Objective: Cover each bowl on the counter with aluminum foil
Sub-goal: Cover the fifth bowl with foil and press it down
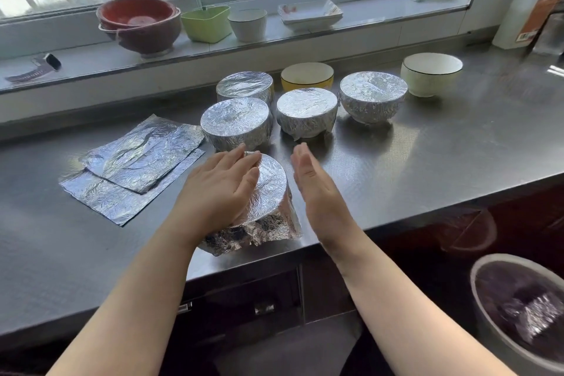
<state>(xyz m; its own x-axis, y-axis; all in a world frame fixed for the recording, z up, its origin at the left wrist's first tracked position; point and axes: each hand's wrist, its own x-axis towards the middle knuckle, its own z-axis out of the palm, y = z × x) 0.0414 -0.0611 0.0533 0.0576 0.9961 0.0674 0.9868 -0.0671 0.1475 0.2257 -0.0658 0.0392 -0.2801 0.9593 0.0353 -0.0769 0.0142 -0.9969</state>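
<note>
The left hand (pixel 221 185) is lying flat, grip open, on the foil-draped bowl (pixel 268 189); the right hand (pixel 317 189) is hovering just beside it, grip open.

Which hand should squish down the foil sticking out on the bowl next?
Probably the right hand. It hovers open beside the near foil-topped bowl, next to the loose crinkled foil skirt flaring at that side, while the left hand already lies flat on top, steadying it.

On the steel counter (pixel 427 162), 4 foil-wrapped bowls (pixel 306 113) sit in 2 rows — 2 uncovered bowls (pixel 432 73) behind and to their right. Loose foil sheets (pixel 134 168) lie left. Nearest the front edge, a 5th foil-covered bowl (pixel 268 189) sits between 2 hands.
</note>
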